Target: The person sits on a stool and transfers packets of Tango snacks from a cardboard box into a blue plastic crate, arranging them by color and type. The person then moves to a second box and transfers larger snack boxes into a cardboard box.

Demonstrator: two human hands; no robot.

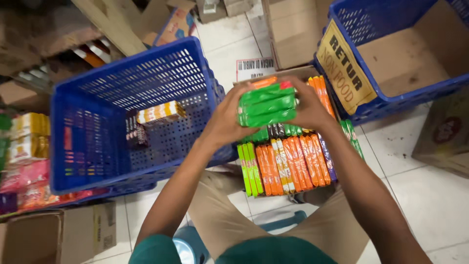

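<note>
- Stack of green packets: clamped between your left hand and right hand, held above the open carton.
- Carton: rows of orange and green packets standing on edge.
- Blue crate, to your left: a few packets inside.
- Second blue crate, to your right: cardboard sign on its wall.

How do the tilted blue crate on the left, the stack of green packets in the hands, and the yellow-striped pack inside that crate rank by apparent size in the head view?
1. Tilted blue crate, by far the largest.
2. Stack of green packets, held between both hands.
3. Yellow-striped pack, though it lies farther from the camera, so this gap is unsure.
</note>
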